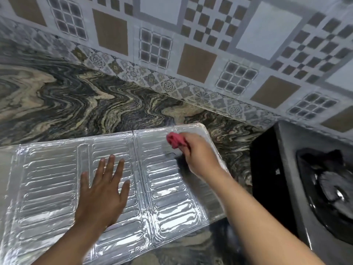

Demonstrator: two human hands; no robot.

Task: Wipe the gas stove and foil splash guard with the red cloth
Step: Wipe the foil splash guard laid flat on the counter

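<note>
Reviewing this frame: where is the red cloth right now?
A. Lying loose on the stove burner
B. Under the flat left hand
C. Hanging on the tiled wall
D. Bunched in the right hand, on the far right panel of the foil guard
D: the red cloth is bunched in the right hand on the foil splash guard, while the left hand lies flat, holding nothing.

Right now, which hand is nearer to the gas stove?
Right. The right hand, gripping the red cloth, is over the foil splash guard's far right panel, just left of the gas stove. The left hand lies flat on the guard's middle panel, farther off.
</note>
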